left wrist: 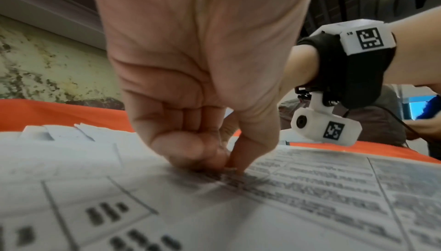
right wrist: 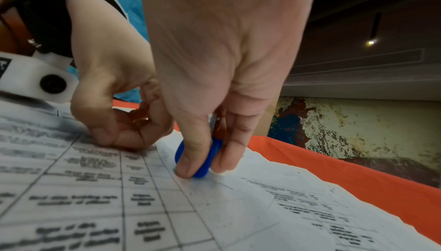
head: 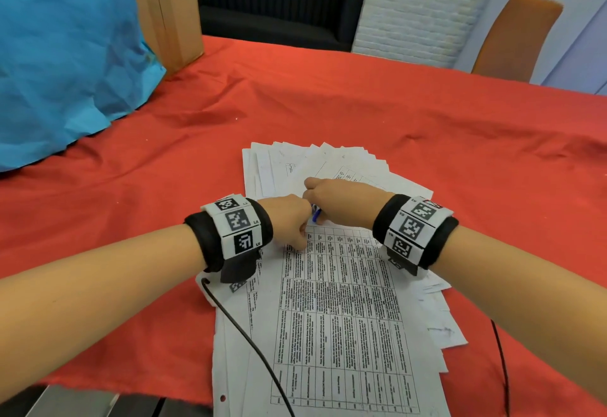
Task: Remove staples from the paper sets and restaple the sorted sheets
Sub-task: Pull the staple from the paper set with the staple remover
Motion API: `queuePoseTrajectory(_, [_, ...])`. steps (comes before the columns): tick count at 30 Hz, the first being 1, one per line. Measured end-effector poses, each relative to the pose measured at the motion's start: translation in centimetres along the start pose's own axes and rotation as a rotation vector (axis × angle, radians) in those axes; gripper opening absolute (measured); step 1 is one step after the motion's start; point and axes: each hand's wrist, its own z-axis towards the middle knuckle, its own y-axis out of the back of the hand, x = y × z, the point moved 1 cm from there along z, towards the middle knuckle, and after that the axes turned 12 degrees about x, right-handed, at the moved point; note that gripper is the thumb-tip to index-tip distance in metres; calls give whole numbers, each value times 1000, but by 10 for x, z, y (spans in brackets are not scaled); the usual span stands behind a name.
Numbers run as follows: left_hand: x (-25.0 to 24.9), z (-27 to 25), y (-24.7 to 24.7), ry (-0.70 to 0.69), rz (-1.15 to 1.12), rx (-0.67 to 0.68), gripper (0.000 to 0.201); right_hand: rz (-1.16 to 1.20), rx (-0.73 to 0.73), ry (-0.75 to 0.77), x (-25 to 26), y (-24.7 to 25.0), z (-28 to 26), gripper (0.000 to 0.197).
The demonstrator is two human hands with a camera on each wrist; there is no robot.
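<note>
A printed paper set (head: 341, 301) with a table on its top sheet lies on the red cloth (head: 460, 140), partly over a fan of loose white sheets (head: 295, 163). My left hand (head: 303, 245) has its fingers curled, and thumb and forefinger pinch down on the top sheet (left wrist: 310, 189) near its far corner. Just right of it, my right hand (head: 323, 206) grips a small blue staple remover (head: 315, 216). In the right wrist view the staple remover (right wrist: 213, 151) sits between thumb and fingers, its lower end against the paper (right wrist: 95, 189). No staple can be made out.
A large crumpled blue sheet (head: 65, 55) and a cardboard box (head: 170, 12) stand at the back left. An orange chair (head: 515, 35) is behind the table's far right. Black cables (head: 246, 334) trail from both wrists over the papers.
</note>
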Motion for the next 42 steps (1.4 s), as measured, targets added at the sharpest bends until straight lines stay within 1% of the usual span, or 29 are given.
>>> queuePoseTrajectory(2, [9, -1, 4, 15, -54, -24, 19, -30, -9, 6, 1, 0, 0, 16])
queuePoseTrajectory(3, [14, -2, 7, 22, -134, -72, 16, -31, -14, 3, 1, 0, -1, 16])
queuePoseTrajectory(5, [26, -1, 12, 18, -429, -210, 10, 4, -27, -2, 0, -1, 0, 16])
queuePoseTrajectory(6, [29, 1, 13, 2, -627, -265, 10, 37, -36, 2, -1, -2, 0, 18])
queuePoseTrajectory(7, [30, 2, 12, -13, -849, -291, 10, 80, -47, 6, -3, -4, 1, 21])
queuePoseTrajectory(8, [29, 4, 11, -19, -1054, -286, 8, 130, -56, 9, -6, -6, 2, 23])
queuePoseTrajectory(9, [27, 7, 9, -13, -1188, -263, 7, 182, -61, 12, -9, -8, 2, 26])
queuePoseTrajectory(10, [25, 11, 6, -1, -1230, -238, 7, 231, -63, 18, -12, -10, 3, 27])
queuePoseTrajectory(11, [23, 16, 5, 21, -1172, -224, 6, 270, -65, 27, -15, -12, 3, 28])
queuePoseTrajectory(14, [19, 26, 3, 84, -722, -200, 10, 352, -85, 58, -23, -15, 4, 29])
queuePoseTrajectory(15, [18, 28, 3, 95, -629, -191, 12, 376, -91, 68, -25, -16, 5, 30])
queuePoseTrajectory(17, [17, 30, 4, 100, -550, -175, 15, 419, -99, 80, -29, -18, 5, 32])
queuePoseTrajectory(21, [17, 32, 8, 102, -492, -134, 15, 500, -86, 100, -35, -18, 4, 31])
queuePoseTrajectory(24, [17, 33, 9, 97, -496, -115, 10, 551, -84, 101, -39, -18, 4, 27])
queuePoseTrajectory(27, [18, 34, 8, 90, -467, -109, 14, 746, -89, 93, -44, -21, 1, 19])
queuePoseTrajectory(30, [20, 36, 7, 88, -472, -105, 20, 846, -78, 97, -46, -23, -1, 15])
queuePoseTrajectory(32, [21, 36, 8, 87, -470, -110, 24, 964, -54, 117, -48, -24, -1, 13])
queuePoseTrajectory(34, [21, 36, 8, 89, -466, -114, 25, 1089, -36, 137, -50, -25, -1, 12])
queuePoseTrajectory(37, [20, 36, 8, 91, -487, -109, 24, 1195, -20, 143, -50, -26, 0, 14])
queuePoseTrajectory(39, [18, 34, 7, 96, -475, -101, 22, 1251, -51, 140, -52, -27, -2, 13])
queuePoseTrajectory(42, [16, 32, 8, 109, -455, -61, 16, 1434, -136, 114, -65, -32, -12, 10])
